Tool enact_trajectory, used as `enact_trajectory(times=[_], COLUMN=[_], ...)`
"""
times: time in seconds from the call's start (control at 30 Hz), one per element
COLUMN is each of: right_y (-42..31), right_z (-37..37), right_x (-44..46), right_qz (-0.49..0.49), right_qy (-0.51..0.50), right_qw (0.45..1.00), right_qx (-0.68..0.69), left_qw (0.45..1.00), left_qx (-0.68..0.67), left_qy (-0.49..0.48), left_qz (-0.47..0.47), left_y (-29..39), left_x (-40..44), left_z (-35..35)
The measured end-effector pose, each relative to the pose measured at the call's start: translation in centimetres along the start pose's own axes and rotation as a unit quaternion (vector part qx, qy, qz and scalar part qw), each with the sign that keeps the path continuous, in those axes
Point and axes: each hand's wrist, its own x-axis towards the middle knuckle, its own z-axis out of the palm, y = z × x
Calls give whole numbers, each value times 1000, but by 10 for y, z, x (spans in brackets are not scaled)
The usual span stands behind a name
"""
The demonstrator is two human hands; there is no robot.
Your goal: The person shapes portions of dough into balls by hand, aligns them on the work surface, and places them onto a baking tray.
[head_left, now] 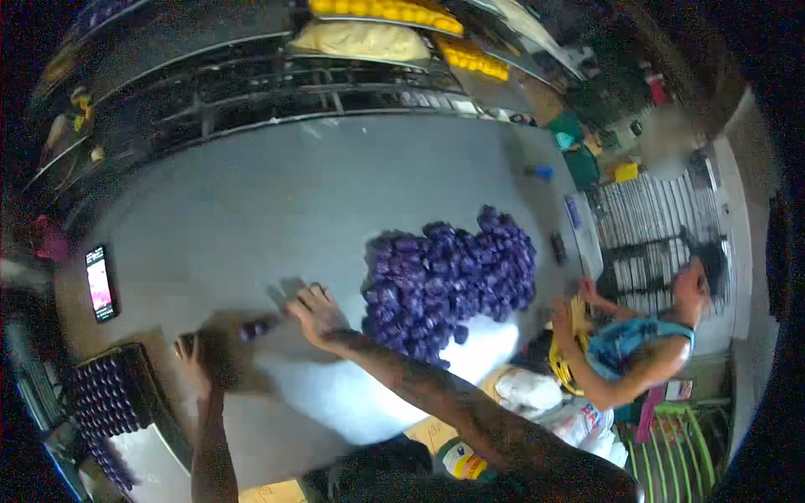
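A big heap of small dark purple pieces [453,281] lies on the grey table [277,184]. Left of the heap, my right hand [317,314] is over the table with its fingers bent; whether anything is in them is hard to see. A few purple pieces [254,329] lie between my two hands, close to the right fingertips. My left hand [194,365] is near the table's left front part, fingers apart and nothing visible in it. Beside it, a tray [180,448] carries rows of purple pieces [105,398].
A phone [99,283] lies at the table's left edge. Blue [543,172] and dark [558,247] small objects lie at the right. Another person [641,339] is beyond the right edge, near white bags [528,390]. Shelves with yellow pieces [386,12] stand behind.
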Motion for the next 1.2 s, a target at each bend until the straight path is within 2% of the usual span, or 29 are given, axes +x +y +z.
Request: enact_trajectory(times=[0.03, 0.1, 0.13, 0.17, 0.2, 0.3, 0.33, 0.4, 0.43, 0.47, 0.53, 0.57, 0.6, 0.67, 0.7, 0.73, 0.77, 0.83, 0.87, 0.9, 0.93, 0.97, 1.0, 1.03, 1.07, 1.13, 1.17, 1.2], right_y=[2, -6, -12, -6, 1, 31, 32, 22, 15, 15, 15, 19, 23, 41, 49, 48, 39, 24, 18, 10, 7, 5, 6, 7, 7, 2, 1, 6], right_z=[10, 15, 13, 7, 0, 0, 8, 8, 6, 4, -1, 3, 8, 30, 42, 53, 60, 56, 45, 32, 18, 5, -9, -20, -26, -24, -16, -3], right_x=[27, 13, -10, -10, -9, -5, 10, 66, 70, 59, 26, 31, 35, 63, 85, 99, 104, 115, 117, 113, 110, 108, 100, 93, 89, 67, 55, 54], right_qz=[12, 35, 30, 21, 16, -91, -92, -29, 11, 12, 29, 32, 36, -54, -106, -110, -117, -137, -142, -109, -78, -47, 29, 103, 99, 132, 140, 142], right_qy=[4, -4, -105, -150, -196, -40, -39, -64, -82, -84, -189, -214, -238, -106, -32, -30, -28, -19, -14, -9, -2, 3, 31, 58, 63, 66, 66, 12], right_qw=[1000, 999, 988, 976, 959, 995, 995, 997, 996, 996, 976, 968, 960, 989, 992, 992, 992, 990, 990, 993, 996, 997, 996, 988, 988, 976, 974, 972], right_qx=[7, 18, 113, 158, 202, 21, 24, 30, 35, 37, 107, 126, 144, 86, 54, 60, 50, 21, 20, 35, 48, 60, 82, 102, 98, 160, 163, 186], left_qw=[941, 882, 838, 783, 784, 720, 778, 817, 732, 622, 495, 501, 475, 424, 718, 916, 918, 863, 865, 712, 509, 392, 269, 318, 364, 594, 684, 763], left_qx=[-337, -445, -489, -526, -523, -582, -565, -534, -618, -681, -724, -827, -878, -873, -677, -391, -389, -504, -501, -692, -835, -886, -920, -908, -893, -786, -719, -640], left_qy=[-17, 120, 197, 280, 283, 293, 153, 10, -131, -260, -370, -177, 27, 225, 161, 69, 64, -32, -26, -54, -75, -90, -97, -76, -49, 20, 27, 44], left_qz=[-7, -94, -138, -179, -178, -239, -227, -219, -256, -285, -305, -184, -52, 80, 15, -54, -54, -8, -10, -108, -196, -229, -268, -264, -258, -170, -121, -75], left_y=[0, 43, 63, 80, 74, 52, 20, -4, -13, -21, -22, -8, 11, 18, 12, 2, -1, 0, -3, -2, -2, -6, -12, -13, -15, -7, -4, -3], left_x=[7, -30, -38, -33, -21, 13, 40, 71, 70, 77, 92, 93, 93, 97, 119, 134, 147, 178, 173, 160, 152, 146, 142, 132, 129, 113, 103, 93], left_z=[22, 28, 29, 32, 25, 13, -5, -14, -16, -17, -25, -37, -46, -42, -35, -32, -60, -147, -148, -139, -128, -130, -137, -147, -163, -123, -112, -102])
